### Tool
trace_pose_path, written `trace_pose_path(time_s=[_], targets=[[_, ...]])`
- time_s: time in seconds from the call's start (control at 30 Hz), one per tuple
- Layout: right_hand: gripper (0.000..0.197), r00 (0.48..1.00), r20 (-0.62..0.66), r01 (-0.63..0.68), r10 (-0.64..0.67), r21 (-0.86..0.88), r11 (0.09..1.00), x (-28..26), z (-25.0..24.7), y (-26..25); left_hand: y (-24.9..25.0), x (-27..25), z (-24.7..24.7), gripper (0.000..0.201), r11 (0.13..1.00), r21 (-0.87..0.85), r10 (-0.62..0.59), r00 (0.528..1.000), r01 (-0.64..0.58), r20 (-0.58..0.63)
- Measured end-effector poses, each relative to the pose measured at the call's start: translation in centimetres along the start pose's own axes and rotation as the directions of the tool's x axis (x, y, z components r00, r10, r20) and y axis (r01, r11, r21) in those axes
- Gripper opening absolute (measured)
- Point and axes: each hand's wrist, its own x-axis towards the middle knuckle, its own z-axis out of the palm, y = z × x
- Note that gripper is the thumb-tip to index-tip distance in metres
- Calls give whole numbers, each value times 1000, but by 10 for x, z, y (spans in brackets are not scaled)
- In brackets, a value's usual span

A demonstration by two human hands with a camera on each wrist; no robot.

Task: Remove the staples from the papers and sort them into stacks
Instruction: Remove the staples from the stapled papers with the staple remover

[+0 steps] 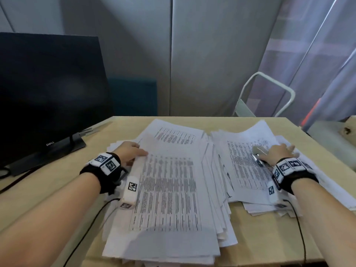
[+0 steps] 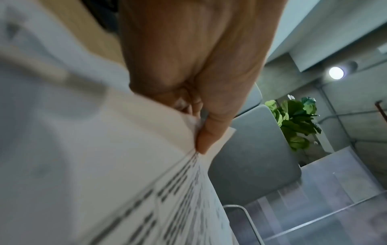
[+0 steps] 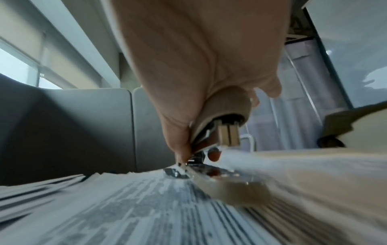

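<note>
Left hand (image 1: 129,152) pinches sheet (image 1: 169,191) edge, frame centre; paper limp, slippery; right hand (image 1: 278,154) grips remover (image 1: 257,155); take corners.

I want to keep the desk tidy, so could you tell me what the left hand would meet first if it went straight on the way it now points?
Probably only more printed sheets of the left paper stack, which the left hand already grips at its edge; depth is uncertain.

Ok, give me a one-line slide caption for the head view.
Left hand lifts a sheet's edge on the left paper stack; right hand holds a staple remover on the right paper stack.
</note>
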Motion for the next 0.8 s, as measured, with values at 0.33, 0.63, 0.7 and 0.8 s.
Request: trace_pose_path(time_s=[0.33,0.63,0.7,0.8], targets=[[18,821,-13,477,-571,565,673,-95,-31,-113,14,-12,73,76,988,127,107,985,-90,-132],[54,726,18,670,-687,204,713,-133,2,-171,-2,-12,79,109,525,804,50,954,-278,297],[54,726,3,676,-688,178,715,-136,7,-176,-4,-14,82,110,502,826,30,960,-256,279],[58,715,19,688,-699,158,708,-136,12,-184,-6,-16,83,112,499,839,6,969,-217,248]])
